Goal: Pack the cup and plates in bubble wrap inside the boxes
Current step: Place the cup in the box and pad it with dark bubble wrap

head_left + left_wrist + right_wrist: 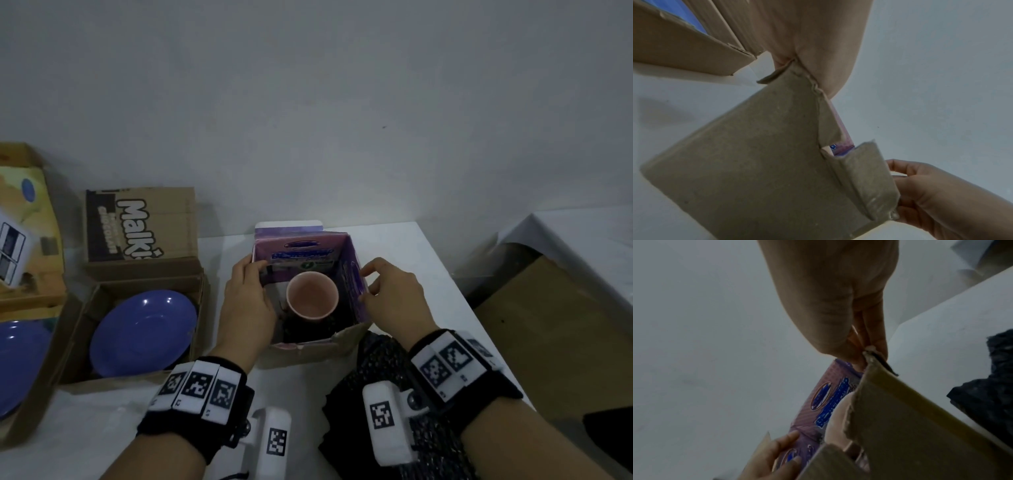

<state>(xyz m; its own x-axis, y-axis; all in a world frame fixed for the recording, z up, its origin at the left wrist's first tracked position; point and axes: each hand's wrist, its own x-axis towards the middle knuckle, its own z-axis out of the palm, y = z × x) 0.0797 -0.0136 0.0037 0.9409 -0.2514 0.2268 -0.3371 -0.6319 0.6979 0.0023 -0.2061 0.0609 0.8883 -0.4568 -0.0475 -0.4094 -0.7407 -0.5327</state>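
A pink cup (pixel 312 298) stands upright inside a small cardboard box (pixel 308 349) whose inner faces are printed purple. My left hand (pixel 253 277) grips the box's left wall, fingers curled over its top edge; the left wrist view shows that grip on the grey cardboard (pixel 756 162). My right hand (pixel 364 286) pinches the top of the right flap between thumb and fingers, as the right wrist view shows at the flap's corner (pixel 867 352). A blue plate (pixel 144 330) lies in a brown box at the left. Another blue plate (pixel 17 363) lies at the far left.
A dark speckled sheet of wrap (pixel 373 377) lies under my right forearm. The brown box's printed lid flap (pixel 140 222) stands up behind the plate. The white table (pixel 428 260) ends at the right, with brown cardboard (pixel 548 325) below it. A wall rises close behind.
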